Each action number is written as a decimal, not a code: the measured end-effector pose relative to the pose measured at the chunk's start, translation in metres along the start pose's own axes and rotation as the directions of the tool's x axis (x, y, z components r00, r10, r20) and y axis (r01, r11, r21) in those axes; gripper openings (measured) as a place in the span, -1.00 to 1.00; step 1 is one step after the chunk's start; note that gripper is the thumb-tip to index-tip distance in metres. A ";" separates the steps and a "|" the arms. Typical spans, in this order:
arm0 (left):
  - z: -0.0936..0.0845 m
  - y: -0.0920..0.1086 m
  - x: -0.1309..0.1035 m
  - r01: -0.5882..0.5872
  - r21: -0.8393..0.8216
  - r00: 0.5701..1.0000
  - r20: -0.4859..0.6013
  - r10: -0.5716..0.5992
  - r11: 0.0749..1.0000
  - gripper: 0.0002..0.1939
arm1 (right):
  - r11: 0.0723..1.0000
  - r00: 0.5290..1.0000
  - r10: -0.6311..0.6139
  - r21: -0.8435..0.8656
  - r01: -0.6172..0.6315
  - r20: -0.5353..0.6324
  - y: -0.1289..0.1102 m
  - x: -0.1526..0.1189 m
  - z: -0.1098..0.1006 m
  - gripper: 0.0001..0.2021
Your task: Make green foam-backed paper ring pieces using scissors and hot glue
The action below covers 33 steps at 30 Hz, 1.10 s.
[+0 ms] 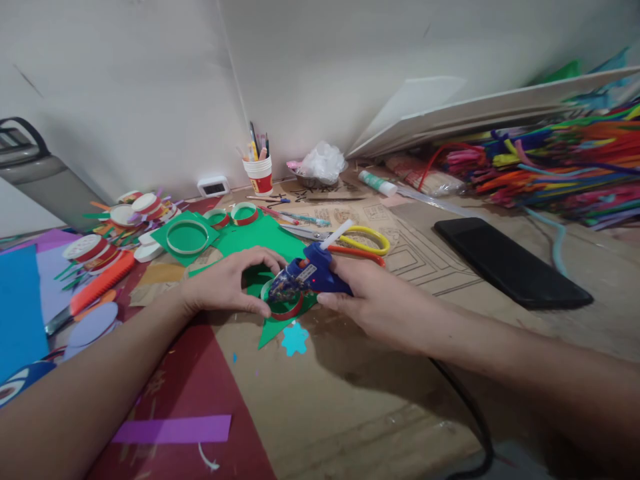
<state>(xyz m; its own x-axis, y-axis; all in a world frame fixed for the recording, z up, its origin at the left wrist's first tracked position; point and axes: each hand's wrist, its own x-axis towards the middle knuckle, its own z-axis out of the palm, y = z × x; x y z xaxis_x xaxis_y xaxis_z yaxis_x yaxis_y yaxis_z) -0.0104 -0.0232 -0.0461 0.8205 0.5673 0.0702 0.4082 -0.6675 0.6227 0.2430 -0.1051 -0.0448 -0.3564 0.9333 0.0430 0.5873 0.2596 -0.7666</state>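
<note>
My right hand (pixel 360 287) grips a blue hot glue gun (pixel 315 270), a white glue stick poking out of its back. Its nozzle points down and left at the rim of a red-and-white ring (pixel 295 310), which looks like a cut paper cup. That ring lies on a green sheet (pixel 270 330). My left hand (pixel 235 280) curls round the ring's left side, thumb in front and fingers behind. Just below sits a light-blue flower-shaped cutout (pixel 295 339). Behind the glue gun lie scissors (pixel 367 240) with yellow and orange handles.
A black phone (pixel 510 260) lies at right, near piled pipe cleaners (pixel 560 160). At left are an orange utility knife (pixel 103 283) and cup pieces (pixel 93 253). A paper cup of pens (pixel 259 173) stands by the wall. The gun's cord (pixel 470 407) trails toward the front edge.
</note>
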 end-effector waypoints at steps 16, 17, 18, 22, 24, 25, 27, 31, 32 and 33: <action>0.002 -0.008 -0.002 -0.031 -0.008 1.000 0.000 0.031 0.999 -0.39 | 0.999 1.000 -0.002 -0.037 0.002 -0.001 0.002 0.002 0.005 -0.83; 0.002 -0.008 -0.002 -0.037 -0.011 0.999 -0.001 0.037 0.999 -0.40 | 0.999 1.000 -0.003 -0.033 0.003 0.003 0.002 0.002 0.003 -0.83; 0.003 -0.009 -0.002 -0.042 -0.014 0.999 0.000 0.042 0.999 -0.41 | 1.000 1.000 -0.007 -0.029 0.008 0.008 0.002 0.002 0.002 -0.83; 0.002 -0.009 -0.001 -0.048 -0.012 0.999 0.009 0.048 0.999 -0.44 | 0.999 0.999 -0.027 -0.019 0.028 0.028 0.003 0.002 -0.002 -0.79; 0.003 -0.009 -0.001 -0.050 -0.011 0.999 0.006 0.051 0.999 -0.43 | 0.999 0.999 -0.025 -0.022 0.026 0.030 0.003 0.003 -0.001 -0.78; 0.003 -0.009 -0.001 -0.051 -0.010 0.999 0.003 0.051 0.999 -0.43 | 0.999 0.999 -0.018 -0.028 0.019 0.029 0.003 0.003 0.000 -0.78; 0.003 -0.009 -0.001 -0.046 -0.005 0.999 -0.004 0.046 0.999 -0.41 | 0.999 1.000 -0.004 -0.047 0.005 0.027 0.002 0.004 0.002 -0.78; 0.004 -0.009 -0.003 0.008 0.015 1.000 -0.002 -0.008 1.000 -0.34 | 0.993 1.000 -0.027 -0.111 0.026 -0.005 -0.002 0.004 0.004 -0.76; 0.004 -0.008 -0.003 0.026 0.015 1.000 0.001 -0.026 1.000 -0.32 | 0.991 0.999 -0.042 -0.128 0.040 -0.018 -0.003 0.003 0.004 -0.76; 0.004 -0.008 -0.003 0.043 0.012 0.999 0.002 -0.043 0.999 -0.31 | 0.988 0.998 -0.055 -0.144 0.050 -0.031 -0.005 0.002 0.003 -0.76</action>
<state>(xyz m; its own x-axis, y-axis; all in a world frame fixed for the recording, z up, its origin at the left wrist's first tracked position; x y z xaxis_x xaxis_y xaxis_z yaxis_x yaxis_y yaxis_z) -0.0151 -0.0215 -0.0545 0.8034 0.5940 0.0417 0.4474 -0.6483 0.6161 0.2370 -0.1052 -0.0433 -0.3661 0.9246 0.1050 0.6670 0.3394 -0.6633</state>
